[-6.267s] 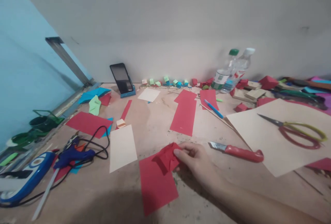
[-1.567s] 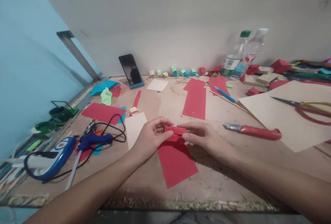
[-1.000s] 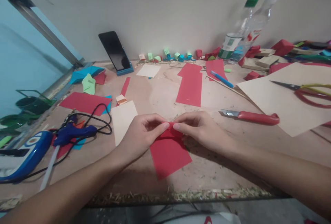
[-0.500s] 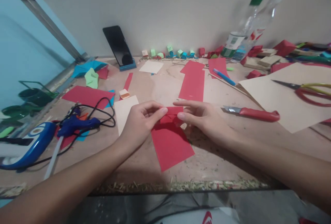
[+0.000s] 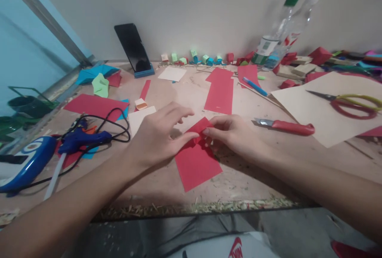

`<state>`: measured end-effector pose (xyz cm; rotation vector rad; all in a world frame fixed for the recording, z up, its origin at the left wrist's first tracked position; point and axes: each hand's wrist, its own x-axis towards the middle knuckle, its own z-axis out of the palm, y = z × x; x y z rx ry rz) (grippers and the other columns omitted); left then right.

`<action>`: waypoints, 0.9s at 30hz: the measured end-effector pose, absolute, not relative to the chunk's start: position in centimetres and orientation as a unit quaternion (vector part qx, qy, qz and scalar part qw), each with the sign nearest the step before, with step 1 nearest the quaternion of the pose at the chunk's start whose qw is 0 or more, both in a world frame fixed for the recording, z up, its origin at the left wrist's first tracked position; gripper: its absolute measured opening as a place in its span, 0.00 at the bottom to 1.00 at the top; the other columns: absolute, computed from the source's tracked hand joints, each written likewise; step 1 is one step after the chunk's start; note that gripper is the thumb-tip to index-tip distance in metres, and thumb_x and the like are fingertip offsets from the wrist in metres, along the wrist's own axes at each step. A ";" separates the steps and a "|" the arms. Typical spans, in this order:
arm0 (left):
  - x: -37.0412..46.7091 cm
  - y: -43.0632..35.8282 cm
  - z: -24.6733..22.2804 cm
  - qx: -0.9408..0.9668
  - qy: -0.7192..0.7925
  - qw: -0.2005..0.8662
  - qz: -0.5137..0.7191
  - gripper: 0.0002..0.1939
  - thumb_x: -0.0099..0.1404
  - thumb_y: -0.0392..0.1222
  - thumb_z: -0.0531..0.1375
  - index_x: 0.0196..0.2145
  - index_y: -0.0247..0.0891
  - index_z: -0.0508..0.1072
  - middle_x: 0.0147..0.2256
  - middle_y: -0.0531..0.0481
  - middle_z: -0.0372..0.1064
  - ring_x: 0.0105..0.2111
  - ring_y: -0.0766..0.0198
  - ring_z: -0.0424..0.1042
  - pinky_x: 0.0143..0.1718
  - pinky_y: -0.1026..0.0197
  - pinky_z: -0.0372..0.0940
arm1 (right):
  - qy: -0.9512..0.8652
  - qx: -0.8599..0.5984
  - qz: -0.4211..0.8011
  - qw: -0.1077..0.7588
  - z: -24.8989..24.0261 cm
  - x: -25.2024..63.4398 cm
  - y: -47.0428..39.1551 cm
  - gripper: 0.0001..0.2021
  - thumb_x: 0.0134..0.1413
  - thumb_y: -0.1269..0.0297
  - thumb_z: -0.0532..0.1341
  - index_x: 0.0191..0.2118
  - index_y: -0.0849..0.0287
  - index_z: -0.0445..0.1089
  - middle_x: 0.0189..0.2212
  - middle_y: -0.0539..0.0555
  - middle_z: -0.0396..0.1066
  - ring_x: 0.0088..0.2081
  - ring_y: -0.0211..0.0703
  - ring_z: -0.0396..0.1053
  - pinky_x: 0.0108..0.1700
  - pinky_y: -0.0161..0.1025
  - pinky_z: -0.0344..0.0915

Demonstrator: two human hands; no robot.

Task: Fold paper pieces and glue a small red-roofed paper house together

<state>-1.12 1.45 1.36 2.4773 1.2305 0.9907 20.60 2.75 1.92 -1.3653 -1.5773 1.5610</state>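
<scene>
Pinching folded red paper [image 5: 201,125] between thumb and fingers, right hand [image 5: 232,131] has a closed grip on its right side. Left hand [image 5: 159,132] has its grip loose: fingers spread and raised, thumb against the paper's left side. Folded piece sits over the far end of a flat red sheet [image 5: 198,170], near the front edge of the bench [image 5: 244,188]. Cream card [image 5: 139,118] lies just beyond left hand, partly covered by it. Red-handled knife [image 5: 286,126] lies right of right hand, apart from it, blade pointing left. Farther right, scissors [image 5: 353,106] rest on a large cream sheet [image 5: 298,101]. Blue glue gun [image 5: 85,138] with black cord on the left. At the back: phone [image 5: 132,47] leaning in a blue stand [image 5: 144,71], row of small paper cubes [image 5: 193,53], green-capped bottle [image 5: 265,49] beside white-capped bottle [image 5: 298,31]. Blue pen [image 5: 255,86] lies nearer, touching a red sheet.
</scene>
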 end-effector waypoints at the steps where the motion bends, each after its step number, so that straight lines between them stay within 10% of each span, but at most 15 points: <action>1: -1.2 1.4 1.3 0.850 0.410 0.096 0.317 0.18 0.66 0.46 0.68 0.50 0.37 0.74 0.44 0.44 0.77 0.42 0.56 0.76 0.44 0.58 0.67 | -0.594 -0.502 0.572 0.260 2.0 20.6 2.7 0.09 0.62 0.67 0.64 0.29 0.61 0.76 0.23 0.52 0.77 0.23 0.36 0.72 0.25 0.31 0.67; 6: -0.7 1.2 0.6 0.859 0.414 0.124 0.273 0.12 0.69 0.39 0.62 0.50 0.36 0.76 0.40 0.44 0.78 0.37 0.56 0.75 0.39 0.58 0.66 | -0.603 -0.473 0.597 0.237 1.5 20.5 2.7 0.10 0.62 0.63 0.64 0.29 0.61 0.73 0.22 0.52 0.76 0.23 0.36 0.72 0.26 0.32 0.68; 12: 0.2 1.3 0.9 0.722 0.467 0.407 0.307 0.31 0.67 0.31 0.58 0.66 0.44 0.63 0.28 0.57 0.72 0.24 0.67 0.69 0.27 0.65 0.62 | -0.589 -0.496 0.575 0.276 1.6 20.8 2.7 0.06 0.58 0.66 0.65 0.31 0.60 0.72 0.21 0.47 0.72 0.20 0.33 0.66 0.23 0.30 0.61; 18: 0.4 0.9 1.6 0.549 0.422 0.656 0.301 0.16 0.65 0.36 0.63 0.49 0.42 0.66 0.31 0.52 0.77 0.27 0.64 0.74 0.29 0.65 0.66 | -0.582 -0.505 0.560 0.305 2.2 21.4 3.0 0.03 0.58 0.67 0.63 0.35 0.59 0.75 0.24 0.48 0.74 0.23 0.34 0.66 0.25 0.32 0.61; 27: 1.4 2.4 2.7 0.613 0.487 0.550 0.292 0.06 0.62 0.41 0.67 0.36 0.38 0.76 0.29 0.51 0.75 0.31 0.62 0.73 0.32 0.63 0.65 | -0.683 -0.442 0.513 0.274 2.3 22.4 3.7 0.09 0.59 0.65 0.64 0.40 0.60 0.81 0.32 0.53 0.80 0.33 0.43 0.74 0.34 0.37 0.66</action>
